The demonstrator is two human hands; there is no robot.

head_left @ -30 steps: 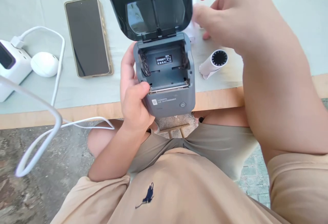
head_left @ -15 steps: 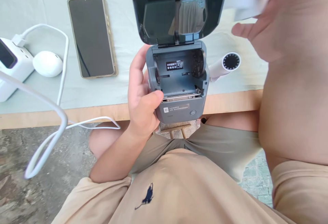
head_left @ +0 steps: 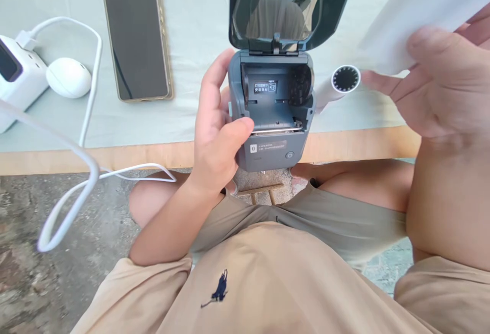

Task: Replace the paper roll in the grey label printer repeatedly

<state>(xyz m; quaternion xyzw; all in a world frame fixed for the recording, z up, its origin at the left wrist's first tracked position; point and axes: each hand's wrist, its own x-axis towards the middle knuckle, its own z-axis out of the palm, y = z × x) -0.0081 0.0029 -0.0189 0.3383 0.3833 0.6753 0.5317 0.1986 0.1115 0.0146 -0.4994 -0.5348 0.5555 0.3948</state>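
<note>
My left hand (head_left: pixel 218 145) grips the left side of a small dark grey printer (head_left: pixel 271 155), its thumb on the front edge of the hollow compartment. The printer's black lid (head_left: pixel 283 13) stands raised, and the compartment holds no roll. At the upper right, my right hand (head_left: pixel 440 69) has its thumb and fingers round a white, paper-like piece (head_left: pixel 432 13), partly cut off by the frame edge. A white cylinder with a dark round end (head_left: pixel 345 79) lies between the printer and my right hand.
On the pale cloth (head_left: pixel 191 18) rests a phone (head_left: pixel 138 38) in a clear case. Farther left are a white power block (head_left: pixel 26 84), a white rounded device (head_left: pixel 69 78) and a looping white cable (head_left: pixel 90 171). The table's wooden edge (head_left: pixel 153 158) runs across the front.
My right hand has come down a little, showing more of the white piece. The printer in my left hand has shifted slightly right and up in view.
</note>
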